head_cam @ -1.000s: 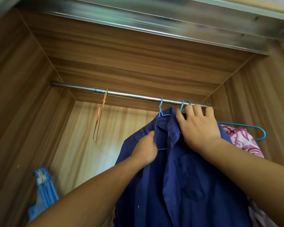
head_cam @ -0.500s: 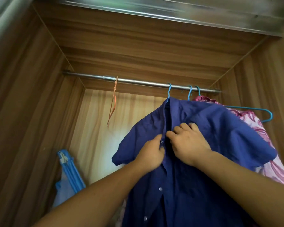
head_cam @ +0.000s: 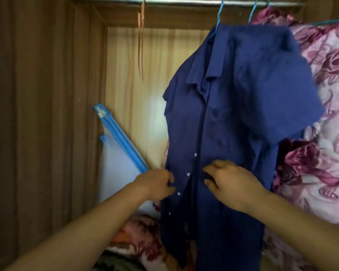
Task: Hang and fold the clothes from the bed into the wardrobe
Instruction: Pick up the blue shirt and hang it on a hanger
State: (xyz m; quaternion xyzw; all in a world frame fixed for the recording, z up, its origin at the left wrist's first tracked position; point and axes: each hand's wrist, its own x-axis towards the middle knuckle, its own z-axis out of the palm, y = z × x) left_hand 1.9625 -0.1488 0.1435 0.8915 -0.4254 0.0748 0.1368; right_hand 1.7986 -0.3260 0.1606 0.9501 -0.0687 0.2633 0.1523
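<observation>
The brown wood-grain wardrobe wall [head_cam: 37, 114] is filling the nine o'clock side. A folded pale panel with a blue frame [head_cam: 123, 141] is leaning against the back at about eight o'clock, and a thin orange cord [head_cam: 141, 40] is dangling from the silver metal rail [head_cam: 184, 0] at eleven o'clock. The left hand [head_cam: 157, 182] is curling its fingers and appears to be pinching the button edge of the navy short-sleeved collared shirt [head_cam: 233, 114]. The shirt is hanging at the centre of the view from a blue wire hanger [head_cam: 219, 12] hooked on the rail at twelve o'clock. The right hand [head_cam: 229, 182] is pinching the opposite front edge just beside it, so the step is probably closing or straightening the front. To do this well, both edges should be drawn gently downward and together. That way the hanger is not being tugged off the rail and the collar is sitting evenly. At three o'clock a pink rose-patterned fabric [head_cam: 325, 114] is hanging behind the shirt, touching its sleeve. Compared with half a second ago, both hands are working lower, at mid-front instead of just under the collar. The view is also tipping down, leaving the rail at the top edge.
</observation>
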